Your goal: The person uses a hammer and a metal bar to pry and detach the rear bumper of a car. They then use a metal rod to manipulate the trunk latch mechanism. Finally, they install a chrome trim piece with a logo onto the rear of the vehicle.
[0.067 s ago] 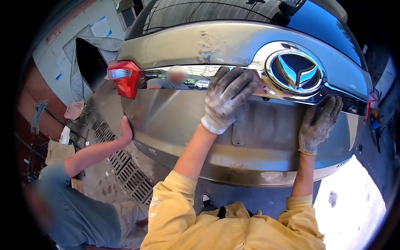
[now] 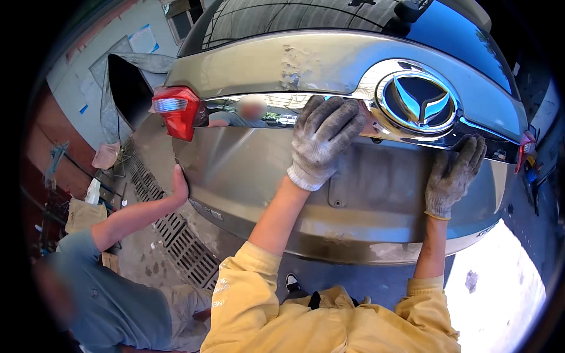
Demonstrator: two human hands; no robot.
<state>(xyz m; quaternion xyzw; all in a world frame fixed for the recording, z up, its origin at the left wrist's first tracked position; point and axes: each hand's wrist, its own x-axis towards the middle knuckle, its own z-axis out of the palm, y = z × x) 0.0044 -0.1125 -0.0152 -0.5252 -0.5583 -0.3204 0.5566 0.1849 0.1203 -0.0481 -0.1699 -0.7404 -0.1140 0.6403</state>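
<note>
A long chrome trim strip [image 2: 234, 117] runs across a car's tailgate [image 2: 235, 157], widening on the right around a round chrome emblem [image 2: 419, 103]. My left hand [image 2: 324, 140], in a grey, soiled knit glove, lies with its fingers stretched over the strip left of the emblem. In a matching glove, my right hand [image 2: 452, 177] rests at the strip's lower edge, below and to the right of the emblem. Its fingers point up along the trim. Neither hand is wrapped round anything; the palms face the car and are hidden.
At the left, a person in a grey-green shirt [image 2: 112, 294] holds a bare hand [image 2: 180, 183] against the tailgate's side. A red tail light [image 2: 178, 112] sits at the strip's left end. A floor drain grate [image 2: 188, 254] runs along the left. Scuffed paint [image 2: 292, 66] shows above the strip.
The view has shifted very slightly. Both my hands keep their places on the trim, and the other person's hand stays on the tailgate.
</note>
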